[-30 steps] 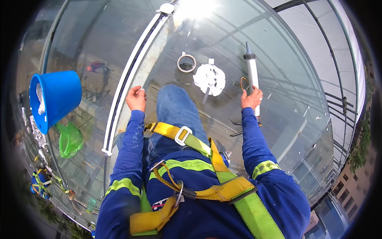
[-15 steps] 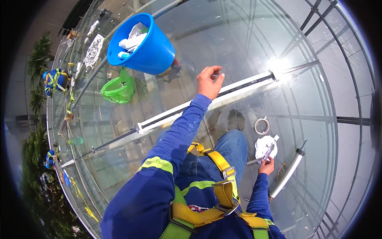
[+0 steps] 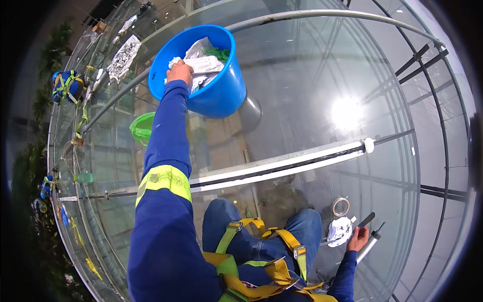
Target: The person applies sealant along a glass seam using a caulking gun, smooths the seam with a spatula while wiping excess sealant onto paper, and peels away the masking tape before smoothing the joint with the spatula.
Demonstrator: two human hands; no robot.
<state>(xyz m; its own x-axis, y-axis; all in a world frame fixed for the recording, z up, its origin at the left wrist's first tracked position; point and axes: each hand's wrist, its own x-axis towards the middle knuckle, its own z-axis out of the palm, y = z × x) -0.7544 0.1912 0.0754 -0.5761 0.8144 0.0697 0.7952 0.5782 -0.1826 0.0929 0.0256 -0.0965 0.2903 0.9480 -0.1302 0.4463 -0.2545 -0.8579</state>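
Observation:
My left hand (image 3: 180, 73) reaches over the near rim of the blue bucket (image 3: 216, 95), its fingers curled at white crumpled material and a white packet (image 3: 204, 64) inside. Whether they grip any of it is hard to make out. At the lower right, my right hand (image 3: 357, 238) is closed on a dark-bladed spatula (image 3: 366, 220). Beside that hand lie a white caulking gun (image 3: 369, 247), a white smeared cloth (image 3: 340, 231) and a roll of tape (image 3: 341, 206).
A taped dark seam (image 3: 282, 168) crosses the glass in front of my knees. A green bag (image 3: 143, 129) lies below the bucket. A metal pipe (image 3: 302, 14) runs behind it. Another person (image 3: 68, 86) in a harness is at the far left.
My left hand has moved from above the taped seam into the bucket's mouth. My right hand has taken hold of the spatula beside the cloth. The view has turned left.

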